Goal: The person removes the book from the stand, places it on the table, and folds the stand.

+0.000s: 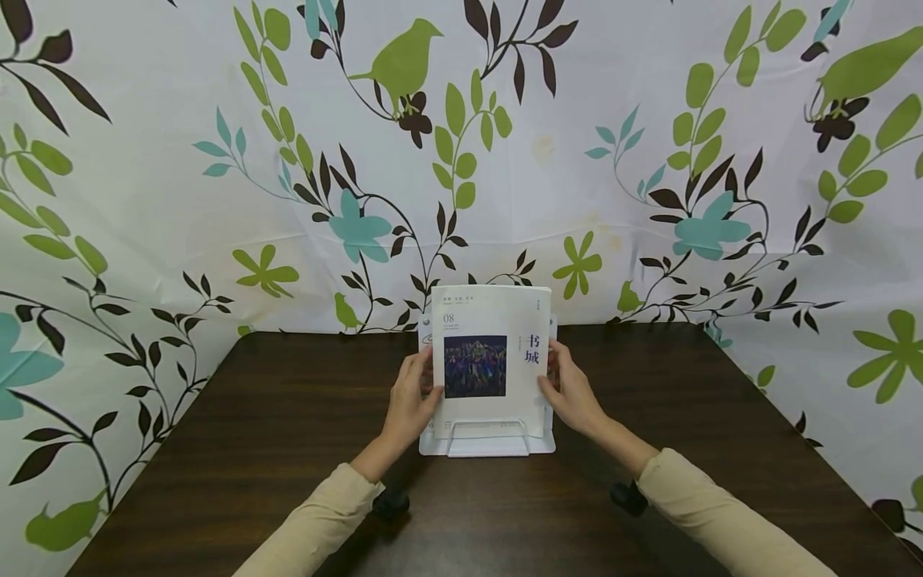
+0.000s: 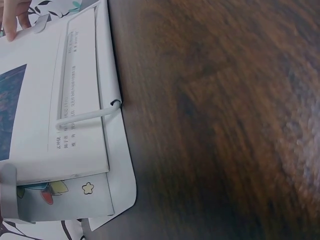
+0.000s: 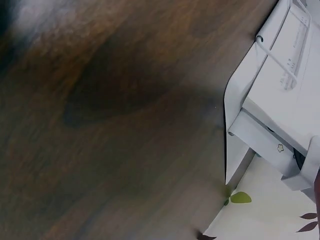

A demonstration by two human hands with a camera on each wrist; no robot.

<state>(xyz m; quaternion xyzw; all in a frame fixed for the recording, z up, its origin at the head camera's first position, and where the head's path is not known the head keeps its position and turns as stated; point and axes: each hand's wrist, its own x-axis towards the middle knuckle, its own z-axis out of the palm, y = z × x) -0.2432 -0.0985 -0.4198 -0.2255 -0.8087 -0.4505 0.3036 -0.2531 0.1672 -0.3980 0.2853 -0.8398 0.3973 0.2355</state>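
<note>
A white paperback book (image 1: 522, 316) with a dark picture and large Chinese characters on its cover stands nearly upright on a white bookstand (image 1: 433, 445). Across the bottom of its cover runs the stand's white wire bar (image 1: 488, 421). My left hand (image 1: 409, 402) holds the book's left edge, thumb on the front cover and fingers partly hidden behind. At the opposite edge, my right hand (image 1: 574, 391) grips in the same way, its thumb on the cover. In the left wrist view, the book (image 2: 40, 125) sits behind the bar, with the stand's printed back panel (image 2: 75, 195) showing beside it.
The stand rests on a dark wooden table (image 1: 303, 385), toward its far edge. Behind hangs a white cloth (image 1: 534, 200) printed with leaves, birds and flowers. Dark wrist-worn devices show under both forearms, one by the left sleeve (image 1: 317, 513) and one by the right sleeve (image 1: 710, 505).
</note>
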